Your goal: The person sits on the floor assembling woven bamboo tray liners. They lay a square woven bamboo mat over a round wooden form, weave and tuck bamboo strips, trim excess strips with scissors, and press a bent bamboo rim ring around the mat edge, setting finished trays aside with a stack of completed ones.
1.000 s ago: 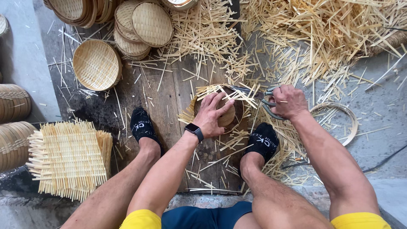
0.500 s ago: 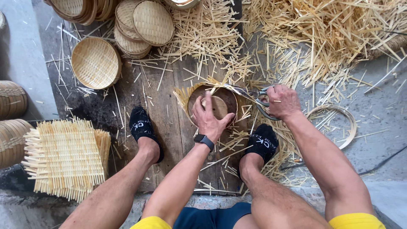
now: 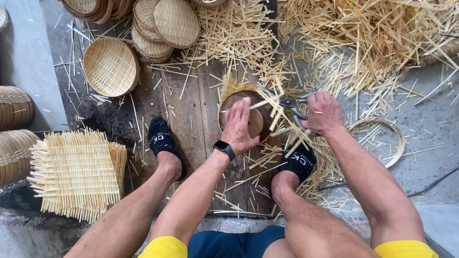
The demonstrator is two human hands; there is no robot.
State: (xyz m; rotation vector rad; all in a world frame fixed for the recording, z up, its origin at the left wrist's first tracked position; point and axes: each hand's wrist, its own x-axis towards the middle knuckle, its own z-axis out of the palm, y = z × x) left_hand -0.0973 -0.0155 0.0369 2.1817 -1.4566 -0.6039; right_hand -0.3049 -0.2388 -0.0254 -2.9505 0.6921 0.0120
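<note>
1. Here, the left hand (image 3: 240, 128) lies flat on a round wooden block (image 3: 248, 114), fingers together and pressing down on it rather than gripping.
2. The block sits on the wooden board (image 3: 191, 119) on the floor, just ahead of the right shoe (image 3: 299, 162); a fringe of bamboo strips (image 3: 234, 88) sticks out around its edge from underneath.
3. The right hand (image 3: 322, 113) is just beside the block on its right, fingers clamped through the handles of a pair of scissors (image 3: 289, 102).
4. The scissor blades point toward the block and reach in among the loose strip ends at its rim; whether they are cutting cannot be told.
5. A black watch (image 3: 224, 148) is on the left wrist, just behind the block.
6. Beyond the block lie a round woven tray (image 3: 110, 67) and a stack of lids (image 3: 165, 26).
7. Well left of the block sits a pile of square woven mats (image 3: 76, 174).
8. A bamboo hoop (image 3: 394, 143) lies to the right of the block, and trimmed scraps (image 3: 363, 43) cover the floor beyond it.
</note>
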